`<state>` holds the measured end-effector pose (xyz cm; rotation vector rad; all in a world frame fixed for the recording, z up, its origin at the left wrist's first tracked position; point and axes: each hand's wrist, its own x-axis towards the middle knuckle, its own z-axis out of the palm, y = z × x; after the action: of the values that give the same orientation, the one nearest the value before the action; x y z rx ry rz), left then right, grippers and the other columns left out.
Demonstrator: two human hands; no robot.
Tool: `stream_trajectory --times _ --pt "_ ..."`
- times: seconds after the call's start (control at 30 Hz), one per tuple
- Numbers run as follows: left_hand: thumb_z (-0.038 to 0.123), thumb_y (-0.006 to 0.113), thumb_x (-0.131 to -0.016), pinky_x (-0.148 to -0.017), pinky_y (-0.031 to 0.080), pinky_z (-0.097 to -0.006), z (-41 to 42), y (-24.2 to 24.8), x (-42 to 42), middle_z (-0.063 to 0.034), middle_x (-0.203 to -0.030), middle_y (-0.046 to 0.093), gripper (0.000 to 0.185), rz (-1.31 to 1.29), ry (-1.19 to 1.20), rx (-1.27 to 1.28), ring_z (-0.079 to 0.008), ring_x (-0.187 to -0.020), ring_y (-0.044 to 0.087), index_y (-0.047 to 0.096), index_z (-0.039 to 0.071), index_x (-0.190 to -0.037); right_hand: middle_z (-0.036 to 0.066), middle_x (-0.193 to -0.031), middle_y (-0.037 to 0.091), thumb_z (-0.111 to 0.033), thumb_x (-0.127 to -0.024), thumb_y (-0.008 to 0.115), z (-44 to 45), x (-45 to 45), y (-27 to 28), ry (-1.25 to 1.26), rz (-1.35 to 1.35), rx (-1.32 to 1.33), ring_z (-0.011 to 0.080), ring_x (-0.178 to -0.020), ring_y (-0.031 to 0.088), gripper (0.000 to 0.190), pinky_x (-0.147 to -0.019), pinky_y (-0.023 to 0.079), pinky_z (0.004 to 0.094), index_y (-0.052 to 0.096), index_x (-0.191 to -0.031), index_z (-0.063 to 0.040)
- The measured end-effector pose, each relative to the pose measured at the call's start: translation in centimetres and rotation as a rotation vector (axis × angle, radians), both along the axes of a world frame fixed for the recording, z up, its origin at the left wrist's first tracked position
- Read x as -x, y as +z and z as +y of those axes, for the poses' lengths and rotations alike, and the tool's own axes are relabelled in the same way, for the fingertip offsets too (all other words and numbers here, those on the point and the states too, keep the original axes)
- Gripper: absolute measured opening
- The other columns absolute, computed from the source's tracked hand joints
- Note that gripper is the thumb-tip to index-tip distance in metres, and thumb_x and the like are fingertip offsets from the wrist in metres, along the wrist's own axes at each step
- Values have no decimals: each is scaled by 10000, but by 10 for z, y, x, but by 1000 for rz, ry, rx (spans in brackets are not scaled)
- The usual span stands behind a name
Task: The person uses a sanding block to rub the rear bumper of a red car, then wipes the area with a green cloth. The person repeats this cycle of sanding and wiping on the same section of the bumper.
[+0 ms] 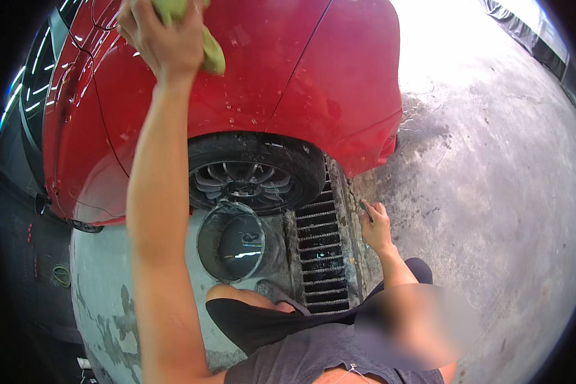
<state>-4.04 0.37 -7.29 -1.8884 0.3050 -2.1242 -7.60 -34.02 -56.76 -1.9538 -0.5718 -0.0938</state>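
Note:
At the top left, my left hand (170, 45) grips a yellow-green cloth or sponge (213, 53) against or just over the wet red car body (249, 62). Exactly how it touches the paint is hidden. My right hand (378, 225) is low on the right, beside the drain, with its fingers closed around a small dark object (366, 211) too small to identify. Between the two arms is the car's wheel (242, 180), with a black tyre and thin metal spokes. Water drops show on the paint above the wheel arch.
A grey bucket (204, 249) of dark water stands before the wheel. A metal floor grate (319, 240) runs from under the car towards my legs. Concrete floor (480, 192) stretches to the right. A coiled green hose or cord (61, 275) lies at the far left.

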Motion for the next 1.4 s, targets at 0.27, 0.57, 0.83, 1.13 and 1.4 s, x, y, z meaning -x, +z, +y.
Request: stream_trajectory --times 0.27,0.57,0.83,1.13,1.4 --pt "264 724 -966 -1191 431 -523 -61 -4 -59 -181 -1553 548 432 280 128 -178 -432 -1458 473 672 185 -1388 170 -1117 656 -98 -979 705 17 0 -6 53 45 49 362 -1083 628 377 -957 524 428 732 -1350 -39" --pt "151 875 -799 -1196 447 -552 -67 -69 -46 -81 -1477 613 449 774 -210 -501 -334 -1410 561 691 156 -1208 183 -1126 657 -127 -990 694 24 -2 -19 85 98 97 391 -1093 630 377 -955 523 449 728 -1356 -44" --pt "-10 856 -658 -1203 411 -660 -14 -194 58 -137 -1445 656 441 1054 -370 -164 -395 -1422 574 729 80 -1071 236 -1294 692 -169 -1044 623 19 10 -14 111 165 99 428 -1248 633 360 -1057 506 462 703 -1352 -2" --pt "-58 568 -809 -1088 520 -424 -27 -303 197 -191 -1331 642 449 327 -595 1491 -369 -1234 655 631 38 -1242 306 -1240 706 -210 -1096 569 28 43 -28 184 276 122 483 -1151 683 349 -972 546 500 678 -1347 6" --pt "8 558 -994 -772 674 -504 -59 -305 210 -197 -1276 661 522 370 -856 2232 -366 -1034 732 513 170 -1488 222 -876 736 -238 -1108 600 52 85 54 116 450 -15 293 -751 761 297 -696 562 425 674 -1220 26"
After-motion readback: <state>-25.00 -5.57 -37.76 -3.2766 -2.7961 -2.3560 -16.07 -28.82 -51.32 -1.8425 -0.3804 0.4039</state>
